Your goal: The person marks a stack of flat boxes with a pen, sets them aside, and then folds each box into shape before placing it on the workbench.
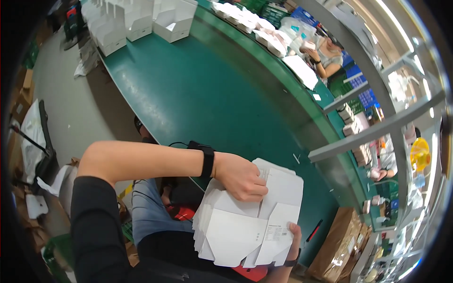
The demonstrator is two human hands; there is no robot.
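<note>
A thick stack of flat, unfolded white cartons [233, 231] lies at the table's near edge, in front of my body. My left hand [241, 178], a black band on its wrist, reaches across from the left. Its fingers are curled closed at the edge of a carton near the top of the stack; the fingertips are partly hidden. At the lower right, my right hand [295, 232] grips the side of a flat carton with a small printed label [277, 232]. Its thumb shows on top, and the other fingers are hidden under the cardboard.
Several opened white boxes [172, 28] stand at the table's far left. A red and black pen [314, 231] lies right of the stack, near a brown carton [335, 243]. A grey metal frame [377, 129] rises on the right. Beyond the green divider [264, 61] sits another person [329, 56].
</note>
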